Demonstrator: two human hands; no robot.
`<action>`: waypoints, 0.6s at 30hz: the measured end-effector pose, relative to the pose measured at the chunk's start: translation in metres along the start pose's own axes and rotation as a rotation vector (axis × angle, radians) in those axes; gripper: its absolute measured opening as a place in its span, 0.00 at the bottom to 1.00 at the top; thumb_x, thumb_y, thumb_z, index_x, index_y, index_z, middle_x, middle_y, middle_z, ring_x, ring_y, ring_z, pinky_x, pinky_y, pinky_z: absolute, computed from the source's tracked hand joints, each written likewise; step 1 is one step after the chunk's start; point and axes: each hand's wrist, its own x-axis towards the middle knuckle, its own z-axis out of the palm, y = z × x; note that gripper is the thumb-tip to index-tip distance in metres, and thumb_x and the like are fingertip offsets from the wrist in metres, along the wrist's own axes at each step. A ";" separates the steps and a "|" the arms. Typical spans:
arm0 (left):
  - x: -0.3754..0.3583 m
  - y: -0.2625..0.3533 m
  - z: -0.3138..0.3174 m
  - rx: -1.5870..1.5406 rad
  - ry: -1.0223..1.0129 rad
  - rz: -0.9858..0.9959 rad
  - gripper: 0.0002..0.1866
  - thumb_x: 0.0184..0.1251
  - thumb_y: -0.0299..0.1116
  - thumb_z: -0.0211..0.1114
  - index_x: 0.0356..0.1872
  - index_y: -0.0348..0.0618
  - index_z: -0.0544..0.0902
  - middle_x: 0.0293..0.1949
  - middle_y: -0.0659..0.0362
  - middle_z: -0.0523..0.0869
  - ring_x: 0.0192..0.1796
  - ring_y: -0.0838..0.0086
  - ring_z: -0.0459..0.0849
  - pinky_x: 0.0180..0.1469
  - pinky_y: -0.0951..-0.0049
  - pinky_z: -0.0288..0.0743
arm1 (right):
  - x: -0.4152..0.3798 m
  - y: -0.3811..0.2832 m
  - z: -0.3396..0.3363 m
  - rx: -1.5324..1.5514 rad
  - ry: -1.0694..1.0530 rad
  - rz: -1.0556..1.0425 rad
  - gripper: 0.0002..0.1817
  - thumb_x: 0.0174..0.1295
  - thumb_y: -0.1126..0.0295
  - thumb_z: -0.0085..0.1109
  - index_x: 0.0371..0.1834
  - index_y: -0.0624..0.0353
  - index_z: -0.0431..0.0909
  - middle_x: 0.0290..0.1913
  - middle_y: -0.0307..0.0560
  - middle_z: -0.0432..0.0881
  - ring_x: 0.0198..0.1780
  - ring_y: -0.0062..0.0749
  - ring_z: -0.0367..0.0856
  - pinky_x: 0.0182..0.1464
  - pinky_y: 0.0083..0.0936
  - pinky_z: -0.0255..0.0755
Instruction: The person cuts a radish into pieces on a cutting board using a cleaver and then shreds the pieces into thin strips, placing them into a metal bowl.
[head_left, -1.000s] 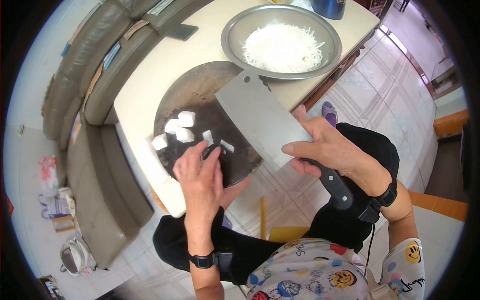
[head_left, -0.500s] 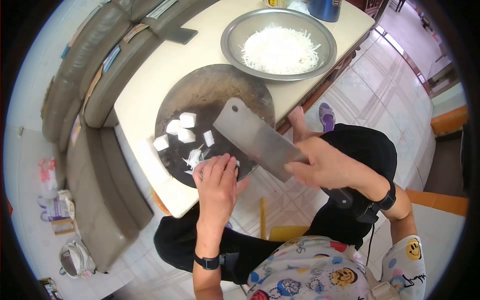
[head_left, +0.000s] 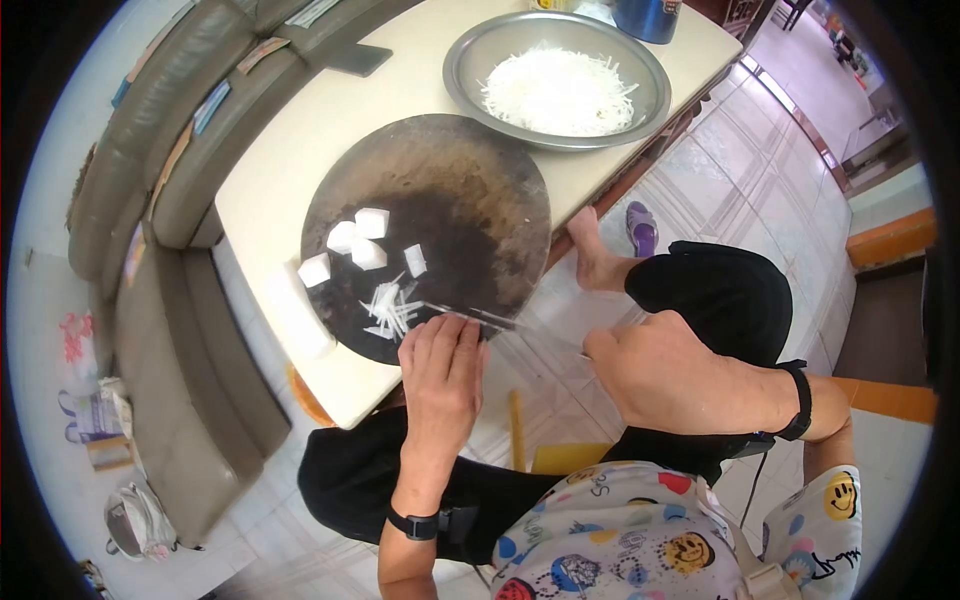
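The left hand (head_left: 440,365) lies fingers-down at the 6 o'clock edge of the round chopping board (head_left: 460,170), curled over what seems to be a white piece being cut, though the fingers hide it. The right hand (head_left: 665,375) is closed round the handle of the cleaver (head_left: 480,316), whose blade shows edge-on just beside the left fingertips, with thin white strips (head_left: 390,312) at its 9 o'clock. White cubes (head_left: 358,243) lie toward the board's 9 o'clock, and at 1 o'clock on the desk (head_left: 300,130) stands a steel bowl (head_left: 655,100) of white shreds.
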 end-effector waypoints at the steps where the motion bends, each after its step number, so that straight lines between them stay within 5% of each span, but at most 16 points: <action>1: -0.001 0.000 0.001 -0.004 -0.002 0.001 0.15 0.54 0.22 0.70 0.45 0.30 0.83 0.47 0.50 0.81 0.53 0.57 0.79 0.59 0.53 0.69 | -0.001 -0.001 -0.001 -0.028 -0.028 -0.015 0.10 0.44 0.77 0.61 0.29 0.69 0.73 0.21 0.58 0.79 0.23 0.53 0.82 0.26 0.42 0.72; 13: -0.005 -0.002 0.003 -0.015 -0.035 -0.004 0.12 0.49 0.18 0.69 0.37 0.31 0.82 0.46 0.48 0.80 0.50 0.54 0.78 0.59 0.49 0.69 | 0.007 -0.010 -0.006 -0.153 -0.134 -0.122 0.15 0.38 0.77 0.67 0.31 0.72 0.77 0.26 0.54 0.80 0.29 0.43 0.85 0.26 0.31 0.77; 18: -0.006 -0.001 0.002 -0.019 -0.028 -0.032 0.13 0.48 0.18 0.69 0.38 0.30 0.83 0.46 0.47 0.81 0.51 0.51 0.78 0.58 0.48 0.69 | 0.028 -0.017 0.014 -0.209 -0.128 -0.153 0.13 0.42 0.76 0.65 0.31 0.72 0.77 0.28 0.54 0.80 0.28 0.41 0.84 0.23 0.30 0.75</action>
